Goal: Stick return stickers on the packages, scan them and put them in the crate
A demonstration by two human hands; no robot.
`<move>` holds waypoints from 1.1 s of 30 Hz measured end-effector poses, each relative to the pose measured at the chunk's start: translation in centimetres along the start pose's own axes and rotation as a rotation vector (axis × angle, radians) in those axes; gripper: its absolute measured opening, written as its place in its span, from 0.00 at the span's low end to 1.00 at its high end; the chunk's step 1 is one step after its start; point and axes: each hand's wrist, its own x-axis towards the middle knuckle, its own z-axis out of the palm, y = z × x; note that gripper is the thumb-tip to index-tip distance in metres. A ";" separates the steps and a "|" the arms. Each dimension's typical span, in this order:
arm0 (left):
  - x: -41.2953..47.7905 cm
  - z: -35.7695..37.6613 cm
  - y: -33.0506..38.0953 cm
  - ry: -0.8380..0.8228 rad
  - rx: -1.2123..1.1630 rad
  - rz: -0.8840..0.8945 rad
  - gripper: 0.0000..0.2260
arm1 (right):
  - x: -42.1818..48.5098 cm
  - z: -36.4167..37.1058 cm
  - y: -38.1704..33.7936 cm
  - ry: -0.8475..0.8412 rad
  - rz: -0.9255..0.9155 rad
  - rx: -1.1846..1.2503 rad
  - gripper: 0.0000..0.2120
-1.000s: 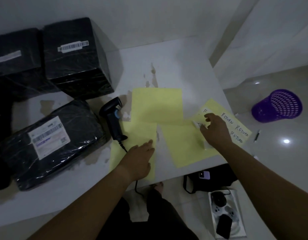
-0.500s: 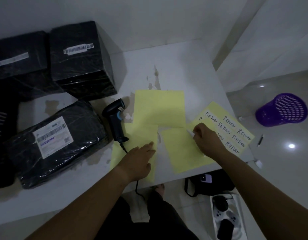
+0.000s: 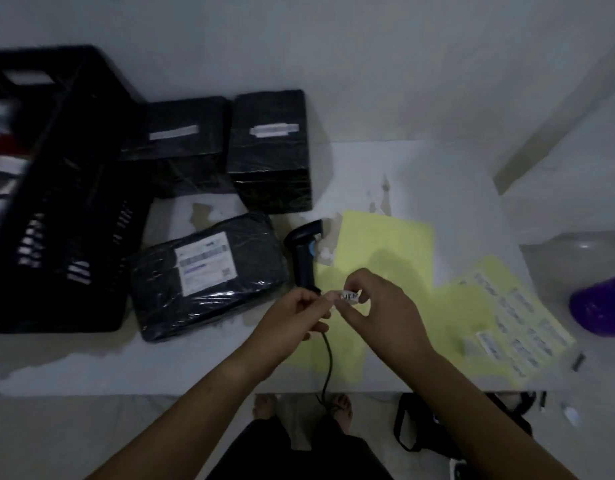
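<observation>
Both hands meet above the table and pinch a small white return sticker (image 3: 347, 295) between them. My left hand (image 3: 295, 318) pinches its left end, my right hand (image 3: 375, 306) its right end. A flat black wrapped package (image 3: 209, 278) with a white shipping label lies just left of the hands. Two black box packages (image 3: 181, 140) (image 3: 269, 150) stand behind it by the wall. The black crate (image 3: 67, 188) fills the left side. A black handheld scanner (image 3: 304, 258) lies between the flat package and yellow sheets. The yellow sheet of return stickers (image 3: 520, 317) lies at the right.
Blank yellow backing sheets (image 3: 385, 244) cover the table's middle under my hands. The scanner's cable (image 3: 328, 362) hangs over the front edge. A purple basket (image 3: 600, 303) stands on the floor at the right, a black bag (image 3: 420, 424) under the table edge.
My right hand lifted a sticker off the sheet and moved left. My left hand rose from the yellow paper and took the sticker's other end. The view swung left, bringing the crate into sight.
</observation>
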 end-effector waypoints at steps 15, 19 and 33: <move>-0.4 -17.0 -5.8 0.303 -0.025 0.098 0.03 | 8.0 10.3 -13.8 -0.180 -0.205 -0.040 0.06; 1.3 -18.9 -6.1 0.326 -0.011 0.109 0.08 | 10.1 12.1 -14.2 -0.201 -0.192 -0.055 0.05; 4.5 -20.6 -7.4 0.383 0.280 0.177 0.06 | 12.0 15.0 -13.4 -0.244 -0.121 -0.042 0.04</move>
